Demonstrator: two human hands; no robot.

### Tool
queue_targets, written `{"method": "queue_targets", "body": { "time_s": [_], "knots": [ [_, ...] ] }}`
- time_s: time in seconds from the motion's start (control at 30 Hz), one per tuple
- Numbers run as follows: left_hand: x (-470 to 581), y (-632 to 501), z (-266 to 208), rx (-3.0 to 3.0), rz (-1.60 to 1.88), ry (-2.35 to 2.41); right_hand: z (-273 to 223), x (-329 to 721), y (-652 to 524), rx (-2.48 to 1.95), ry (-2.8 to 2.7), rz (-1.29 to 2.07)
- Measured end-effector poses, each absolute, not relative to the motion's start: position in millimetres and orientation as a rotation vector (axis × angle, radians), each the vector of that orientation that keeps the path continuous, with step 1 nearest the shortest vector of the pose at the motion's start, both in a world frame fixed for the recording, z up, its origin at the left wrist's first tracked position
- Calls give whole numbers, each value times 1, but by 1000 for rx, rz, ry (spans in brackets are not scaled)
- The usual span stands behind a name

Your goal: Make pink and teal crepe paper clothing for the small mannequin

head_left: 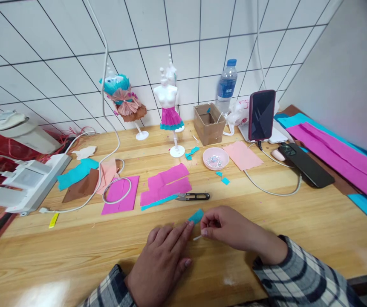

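Observation:
My left hand (164,258) lies palm down on the table, fingers stretched out, with its fingertips on the near end of a small teal crepe paper piece (196,216). Just to the right, the fingers of my right hand (223,226) pinch a thin white stick (197,238), whose tip points down and left. Beyond both hands lie black-handled thread snips (196,196), with their blades over a narrow teal strip (157,203). Magenta crepe paper strips (169,179) are spread behind the strip.
A mini mannequin (167,100) wears a magenta and teal skirt; a decorated one (124,100) stands left. Behind are a cardboard box (207,128), pink bowl (215,158) of sequins and water bottle (227,83). Phones (306,164) and cables lie right, a power strip (39,183) left.

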State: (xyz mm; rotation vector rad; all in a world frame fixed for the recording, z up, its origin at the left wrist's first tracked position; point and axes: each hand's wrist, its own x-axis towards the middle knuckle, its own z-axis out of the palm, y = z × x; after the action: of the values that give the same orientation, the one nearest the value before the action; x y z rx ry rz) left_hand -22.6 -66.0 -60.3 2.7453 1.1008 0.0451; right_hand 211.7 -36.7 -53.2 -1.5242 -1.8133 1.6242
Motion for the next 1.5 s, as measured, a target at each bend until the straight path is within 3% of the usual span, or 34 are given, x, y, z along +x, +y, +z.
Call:
{"method": "queue_targets", "body": {
  "time_s": [0.23, 0.57, 0.97, 1.5],
  "knots": [
    [-26, -64, -60, 2576, 228, 1066, -49, 199, -32, -1692, -1717, 1475],
    [-20, -64, -58, 2713, 163, 1082, -51, 189, -29, -1885, -1826, 1144],
    [-19, -63, -59, 2772, 124, 1094, -52, 195, -24, -1822, -1762, 1344],
    [-18, -64, -58, 2795, 54, 1112, -53, 188, -27, -1929, -1900, 1095]
  ]
}}
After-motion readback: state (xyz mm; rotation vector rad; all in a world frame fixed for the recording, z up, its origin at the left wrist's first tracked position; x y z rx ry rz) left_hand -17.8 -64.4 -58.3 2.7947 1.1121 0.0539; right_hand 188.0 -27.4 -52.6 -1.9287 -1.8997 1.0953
